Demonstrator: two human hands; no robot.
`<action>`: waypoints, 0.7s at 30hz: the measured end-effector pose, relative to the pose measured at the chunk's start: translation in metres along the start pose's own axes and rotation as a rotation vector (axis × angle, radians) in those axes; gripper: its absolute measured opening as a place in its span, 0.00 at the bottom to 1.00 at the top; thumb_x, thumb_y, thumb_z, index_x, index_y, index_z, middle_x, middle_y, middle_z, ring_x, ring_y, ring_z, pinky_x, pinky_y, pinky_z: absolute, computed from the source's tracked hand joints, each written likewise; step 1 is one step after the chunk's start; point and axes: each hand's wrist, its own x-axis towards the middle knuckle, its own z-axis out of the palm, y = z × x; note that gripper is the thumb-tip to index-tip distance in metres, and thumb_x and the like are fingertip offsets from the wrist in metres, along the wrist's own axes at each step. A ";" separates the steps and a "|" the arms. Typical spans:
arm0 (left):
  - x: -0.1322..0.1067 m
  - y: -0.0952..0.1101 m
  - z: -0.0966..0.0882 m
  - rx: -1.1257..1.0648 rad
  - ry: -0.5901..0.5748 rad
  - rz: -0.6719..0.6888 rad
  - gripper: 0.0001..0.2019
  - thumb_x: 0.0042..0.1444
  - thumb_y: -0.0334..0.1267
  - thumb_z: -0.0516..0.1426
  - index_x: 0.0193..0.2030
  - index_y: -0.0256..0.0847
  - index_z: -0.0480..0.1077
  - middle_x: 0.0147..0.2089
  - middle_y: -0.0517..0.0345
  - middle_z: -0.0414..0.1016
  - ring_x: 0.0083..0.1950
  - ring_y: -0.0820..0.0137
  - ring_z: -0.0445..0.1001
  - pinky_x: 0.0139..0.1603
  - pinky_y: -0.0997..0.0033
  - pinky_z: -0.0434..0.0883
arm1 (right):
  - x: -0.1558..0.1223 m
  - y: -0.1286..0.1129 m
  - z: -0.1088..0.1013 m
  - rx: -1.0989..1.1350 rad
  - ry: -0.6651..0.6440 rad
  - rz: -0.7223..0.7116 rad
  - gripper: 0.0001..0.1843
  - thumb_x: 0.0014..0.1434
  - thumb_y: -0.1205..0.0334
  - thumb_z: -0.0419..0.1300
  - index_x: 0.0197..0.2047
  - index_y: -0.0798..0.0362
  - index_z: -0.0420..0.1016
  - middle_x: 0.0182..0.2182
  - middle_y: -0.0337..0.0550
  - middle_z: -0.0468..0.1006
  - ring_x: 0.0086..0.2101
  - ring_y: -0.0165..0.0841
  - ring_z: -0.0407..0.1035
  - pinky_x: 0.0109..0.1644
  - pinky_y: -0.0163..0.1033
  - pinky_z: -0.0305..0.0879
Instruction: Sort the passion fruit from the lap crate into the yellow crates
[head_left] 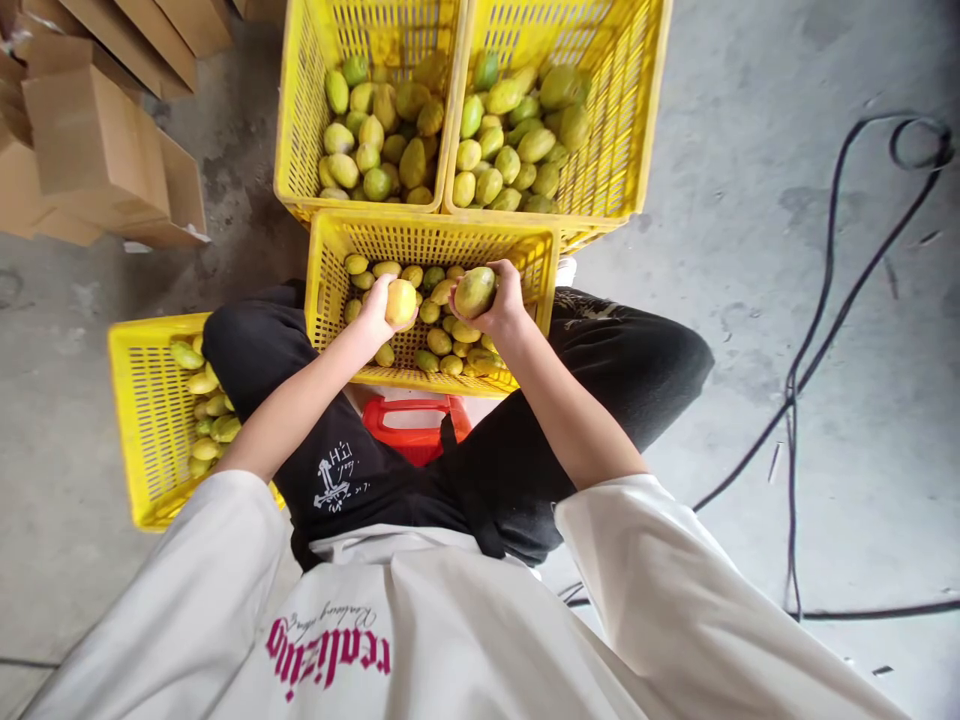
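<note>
I sit on a red stool (405, 425) with a yellow crate (431, 238) of green-yellow mangoes between my knees. My left hand (379, 305) is closed round a yellow mango (401, 300) held above that crate. Beside it, my right hand (504, 300) grips a greener mango (474, 291) at about the same height. Both fruits hover over the several loose mangoes lying in the crate.
Two larger yellow crates (296, 150) (641, 130) full of mangoes stand just beyond. Another yellow crate (139, 420) with mangoes sits by my left leg. Cardboard boxes (97, 150) are piled at the far left. Black cables (817, 330) run across the concrete floor on the right.
</note>
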 end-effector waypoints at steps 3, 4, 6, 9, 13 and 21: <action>-0.006 0.000 0.002 0.017 0.013 -0.001 0.15 0.87 0.49 0.67 0.45 0.47 0.78 0.37 0.60 0.81 0.38 0.69 0.82 0.42 0.74 0.80 | -0.004 0.000 0.004 0.011 0.019 -0.035 0.24 0.91 0.45 0.60 0.40 0.44 0.73 0.29 0.38 0.80 0.28 0.35 0.77 0.38 0.41 0.86; -0.008 0.000 0.003 0.036 0.012 0.014 0.16 0.87 0.49 0.67 0.45 0.46 0.78 0.36 0.60 0.81 0.38 0.70 0.82 0.42 0.74 0.80 | -0.005 0.000 0.006 0.015 0.035 -0.051 0.23 0.91 0.46 0.59 0.40 0.44 0.73 0.28 0.38 0.79 0.29 0.36 0.78 0.39 0.42 0.87; -0.012 -0.001 0.005 0.070 0.023 0.044 0.16 0.85 0.48 0.70 0.43 0.46 0.78 0.35 0.61 0.81 0.37 0.69 0.82 0.42 0.73 0.80 | -0.008 0.001 0.009 0.011 0.066 -0.079 0.21 0.91 0.48 0.58 0.42 0.45 0.74 0.27 0.37 0.77 0.30 0.37 0.79 0.41 0.44 0.89; -0.013 -0.003 0.009 0.070 0.033 0.054 0.15 0.81 0.43 0.74 0.43 0.46 0.76 0.30 0.63 0.78 0.33 0.68 0.82 0.39 0.71 0.80 | -0.010 0.002 0.012 -0.003 0.067 -0.105 0.17 0.88 0.50 0.61 0.43 0.45 0.76 0.27 0.37 0.78 0.30 0.38 0.79 0.41 0.45 0.90; -0.012 -0.002 0.012 0.035 -0.038 0.030 0.16 0.80 0.43 0.73 0.42 0.47 0.75 0.29 0.62 0.78 0.28 0.69 0.81 0.33 0.73 0.78 | -0.014 0.004 0.015 -0.027 0.010 -0.125 0.21 0.91 0.51 0.59 0.43 0.48 0.77 0.27 0.38 0.77 0.29 0.35 0.75 0.39 0.41 0.85; -0.014 0.001 0.010 0.039 -0.104 -0.026 0.13 0.81 0.47 0.71 0.44 0.47 0.77 0.29 0.59 0.80 0.26 0.66 0.80 0.29 0.71 0.76 | -0.010 0.002 0.013 -0.089 -0.029 -0.069 0.26 0.88 0.42 0.65 0.37 0.46 0.73 0.26 0.36 0.77 0.27 0.32 0.72 0.32 0.36 0.73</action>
